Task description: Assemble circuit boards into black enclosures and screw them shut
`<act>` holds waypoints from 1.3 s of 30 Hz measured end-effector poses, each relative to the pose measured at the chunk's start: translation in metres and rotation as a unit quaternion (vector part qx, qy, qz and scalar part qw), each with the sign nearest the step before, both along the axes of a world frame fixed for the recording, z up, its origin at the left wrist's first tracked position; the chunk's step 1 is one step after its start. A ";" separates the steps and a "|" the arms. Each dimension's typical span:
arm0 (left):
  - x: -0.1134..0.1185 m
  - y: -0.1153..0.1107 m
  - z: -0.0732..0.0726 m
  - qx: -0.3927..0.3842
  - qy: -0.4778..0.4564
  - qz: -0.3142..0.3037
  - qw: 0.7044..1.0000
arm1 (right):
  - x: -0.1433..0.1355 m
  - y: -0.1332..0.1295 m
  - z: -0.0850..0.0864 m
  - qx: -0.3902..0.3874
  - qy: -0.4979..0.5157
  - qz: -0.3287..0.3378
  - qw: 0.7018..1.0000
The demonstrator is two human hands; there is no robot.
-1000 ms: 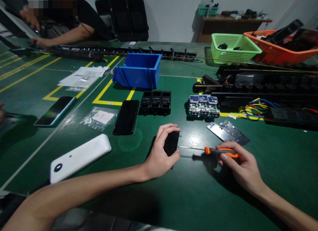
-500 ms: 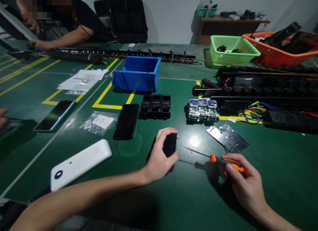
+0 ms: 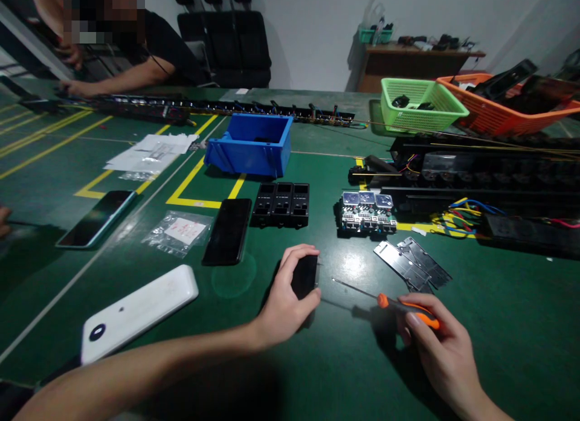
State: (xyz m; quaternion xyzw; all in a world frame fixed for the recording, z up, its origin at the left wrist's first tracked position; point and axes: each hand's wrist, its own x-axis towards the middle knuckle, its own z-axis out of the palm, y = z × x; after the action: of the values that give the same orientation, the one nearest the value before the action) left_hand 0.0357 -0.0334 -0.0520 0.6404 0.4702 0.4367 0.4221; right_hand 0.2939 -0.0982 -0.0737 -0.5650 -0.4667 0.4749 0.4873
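Observation:
Gripped between the thumb and fingers of my left hand (image 3: 283, 303) is a small black plastic housing (image 3: 307, 277), partly hidden by the hand. My right hand (image 3: 446, 342) is wrapped round the orange and black handle of a screwdriver (image 3: 421, 313). Its thin shaft points left, with the tip a short way from the housing and apart from it. Beyond my hands lie a row of black plastic housings (image 3: 281, 205) and a group of circuit boards (image 3: 367, 213). Two flat black plastic covers (image 3: 413, 264) rest above my right hand.
Left of my hands are a black phone (image 3: 227, 232), a clear plastic bag (image 3: 176, 232), a white device (image 3: 140, 312) and another phone (image 3: 97, 218). A blue bin (image 3: 249, 155), a green basket (image 3: 421, 119) and an orange basket (image 3: 498, 113) stand farther back. Another person (image 3: 154, 52) works at far left.
The whole view has shifted slightly, so things sit a little lower in the picture. Both hands keep their grips, and the screwdriver stays apart from the black plastic housing.

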 end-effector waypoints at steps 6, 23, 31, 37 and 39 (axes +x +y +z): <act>-0.001 0.001 -0.002 0.002 0.007 -0.005 1.000 | -0.009 -0.006 -0.001 -0.002 -0.001 0.008 1.000; 0.001 0.007 -0.004 0.063 0.034 0.029 0.997 | -0.009 0.048 0.011 0.084 -0.003 0.107 0.991; 0.009 0.016 -0.005 0.069 0.047 0.043 0.996 | 0.000 0.059 0.001 0.080 0.008 0.080 0.994; 0.007 0.016 -0.003 0.059 0.047 0.025 0.997 | 0.004 0.060 0.003 0.061 -0.043 0.093 0.993; 0.006 0.015 -0.003 0.061 0.051 0.020 0.997 | 0.003 0.059 0.006 0.061 -0.053 0.090 0.993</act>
State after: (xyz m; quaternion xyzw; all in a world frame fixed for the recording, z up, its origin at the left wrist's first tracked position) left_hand 0.0413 -0.0180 -0.0551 0.6767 0.4765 0.4397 0.3487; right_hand 0.2967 -0.0390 -0.0681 -0.5142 -0.5690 0.4571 0.4505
